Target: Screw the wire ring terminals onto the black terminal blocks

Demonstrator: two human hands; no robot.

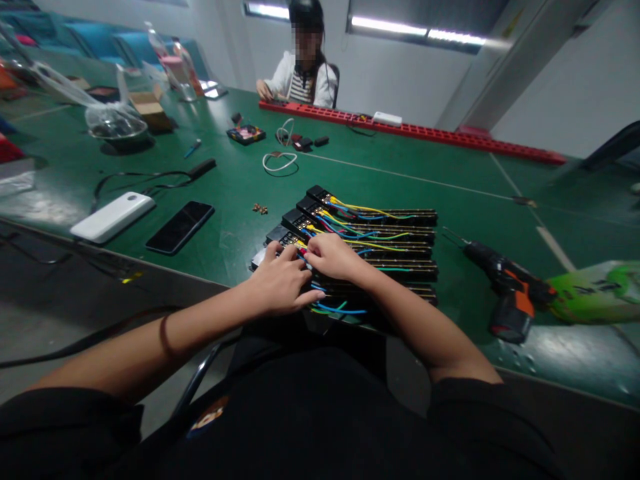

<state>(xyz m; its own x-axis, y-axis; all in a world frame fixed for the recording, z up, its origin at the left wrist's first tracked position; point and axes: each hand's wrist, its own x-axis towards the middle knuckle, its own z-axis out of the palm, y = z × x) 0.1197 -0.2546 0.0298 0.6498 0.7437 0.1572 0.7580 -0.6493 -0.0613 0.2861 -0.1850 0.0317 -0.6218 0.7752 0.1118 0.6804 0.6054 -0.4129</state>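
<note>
Several long black strips (410, 269) lie side by side on the green table, with black blocks (294, 219) at their left ends. Yellow, blue, green and red wires (350, 230) run from the blocks along the strips. My left hand (283, 280) rests over the nearest blocks, fingers apart, thumb stretched across the wires. My right hand (327, 257) has its fingers curled together at a red wire end beside the left fingertips; what they pinch is too small to make out. Small brass-coloured pieces (260, 209) lie left of the blocks.
Left on the green table (230, 180) are a white power bank (114, 217), a black phone (181, 227) and a cable. A drill (505, 283) and green bag (600, 290) lie right. A person (307, 73) sits across, behind a long red strip (425, 130).
</note>
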